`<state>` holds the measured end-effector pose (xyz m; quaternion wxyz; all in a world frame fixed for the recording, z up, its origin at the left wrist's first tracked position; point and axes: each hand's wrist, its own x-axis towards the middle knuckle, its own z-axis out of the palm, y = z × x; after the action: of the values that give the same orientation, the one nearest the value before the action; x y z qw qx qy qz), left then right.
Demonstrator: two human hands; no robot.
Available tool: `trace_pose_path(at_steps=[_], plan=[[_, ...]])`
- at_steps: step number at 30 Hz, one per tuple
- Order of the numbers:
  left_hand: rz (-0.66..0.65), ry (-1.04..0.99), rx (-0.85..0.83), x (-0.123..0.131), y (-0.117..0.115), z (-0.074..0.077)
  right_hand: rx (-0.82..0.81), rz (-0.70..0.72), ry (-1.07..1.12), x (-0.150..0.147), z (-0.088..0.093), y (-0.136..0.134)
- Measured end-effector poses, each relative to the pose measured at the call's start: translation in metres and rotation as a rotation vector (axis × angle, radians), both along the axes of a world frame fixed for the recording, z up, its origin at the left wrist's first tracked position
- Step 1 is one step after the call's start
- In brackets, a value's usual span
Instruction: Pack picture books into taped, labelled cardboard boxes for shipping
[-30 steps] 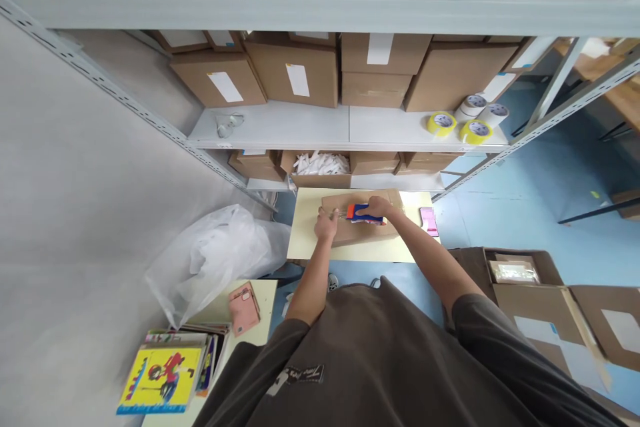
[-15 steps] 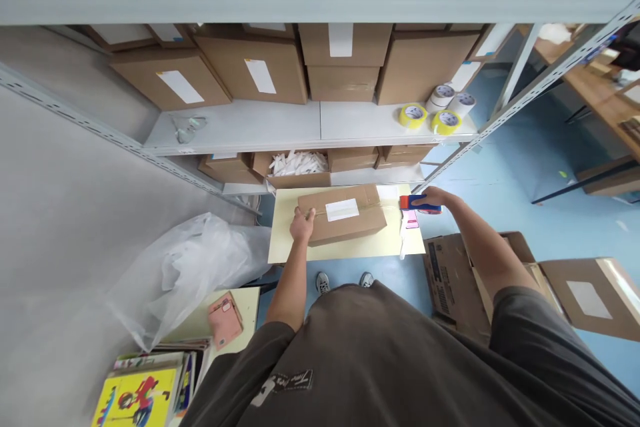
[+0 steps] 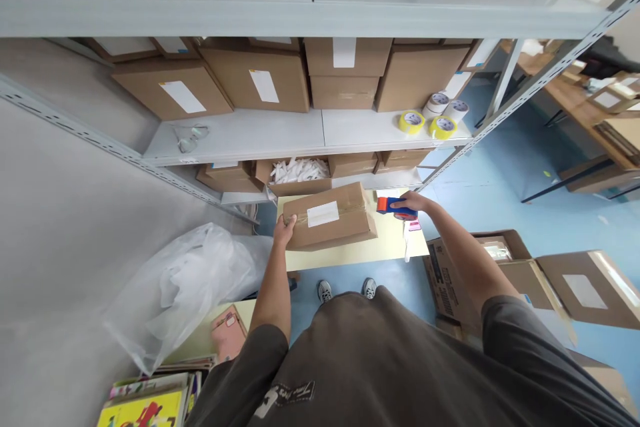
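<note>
A brown cardboard box (image 3: 345, 217) with a white label (image 3: 323, 213) lies slightly tilted on the pale yellow table (image 3: 350, 255). My left hand (image 3: 284, 230) grips its left end, with the thumb on top. Clear tape runs along the box's top seam. In my right hand (image 3: 414, 201) is a blue tape dispenser (image 3: 397, 205) with an orange front, held just past the box's right end and apart from it. Beneath the dispenser, a pink-edged item (image 3: 415, 225) and a white strip (image 3: 407, 243) lie at the table's right side.
Metal shelving (image 3: 240, 140) ahead carries boxes and several tape rolls (image 3: 411, 121). On its lower level stands a box of white pieces (image 3: 300, 171). Plastic sheeting (image 3: 200, 273) is at the left; open cartons (image 3: 457, 287) sit on the floor at the right.
My left hand and the box have shifted left, the box tilting a little more. My right hand has brought the tape dispenser leftward, closer to the box's right end.
</note>
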<state>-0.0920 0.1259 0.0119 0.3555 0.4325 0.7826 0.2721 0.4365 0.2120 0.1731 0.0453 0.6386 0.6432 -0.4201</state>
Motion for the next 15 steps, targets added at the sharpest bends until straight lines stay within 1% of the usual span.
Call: trace_pose_path(at_steps=[4,6,8,10,12,15], plan=[[0.052,-0.195,0.009,-0.033,-0.003,-0.009,0.02,0.011,0.126,-0.05,0.012,-0.003],[0.059,-0.299,0.01,-0.043,-0.003,-0.014,0.033,0.025,0.147,-0.072,0.021,-0.004],[0.061,-0.386,0.003,-0.046,-0.003,-0.02,0.039,0.025,0.151,-0.088,0.032,-0.005],[0.057,-0.452,-0.008,-0.04,-0.003,-0.027,0.037,0.017,0.153,-0.098,0.044,-0.007],[0.042,-0.507,-0.007,-0.027,-0.001,-0.032,0.045,-0.002,0.152,-0.104,0.055,-0.011],[0.007,-0.558,0.017,-0.001,0.004,-0.033,0.102,-0.031,0.129,-0.111,0.069,-0.019]])
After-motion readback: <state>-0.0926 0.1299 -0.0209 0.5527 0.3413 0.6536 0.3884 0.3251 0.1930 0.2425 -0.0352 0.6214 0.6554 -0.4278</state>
